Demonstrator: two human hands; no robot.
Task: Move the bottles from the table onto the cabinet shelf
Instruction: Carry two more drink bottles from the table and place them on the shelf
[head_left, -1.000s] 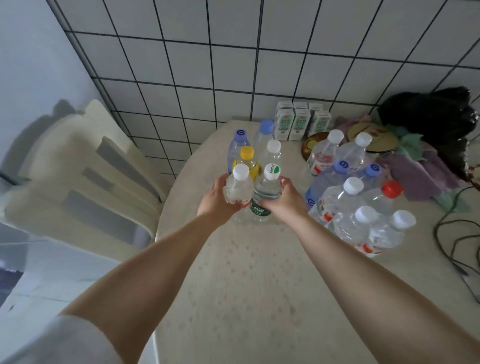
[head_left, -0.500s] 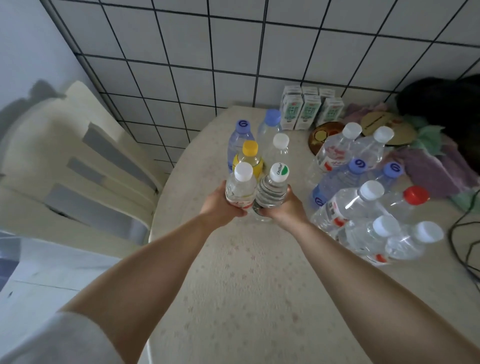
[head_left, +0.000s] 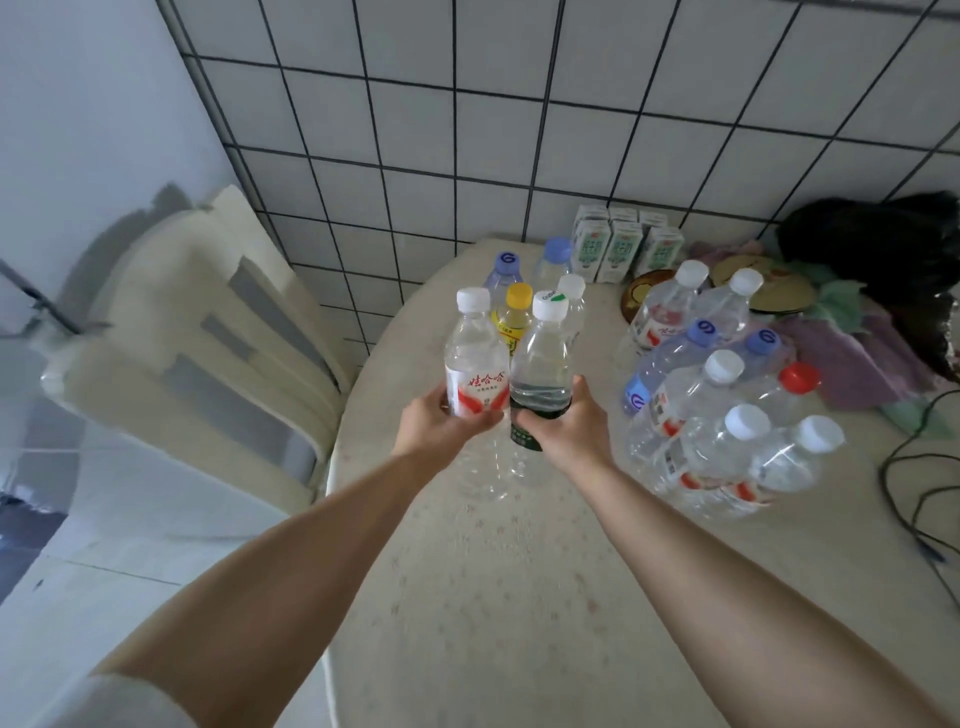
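Two bottles are held upright over the table (head_left: 519, 597), the red-label bottle (head_left: 475, 364) gripped low by the left hand (head_left: 436, 426) and the green-label bottle (head_left: 541, 369) by the right hand (head_left: 569, 423), side by side, likely so both are carried in one trip to a cabinet not in view.

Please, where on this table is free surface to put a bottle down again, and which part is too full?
The table is bare in its near half, under and between the forearms, and along its left edge beside the chair. It is crowded to the right, where the lying bottles are heaped, and at the back by the standing bottles and milk cartons.
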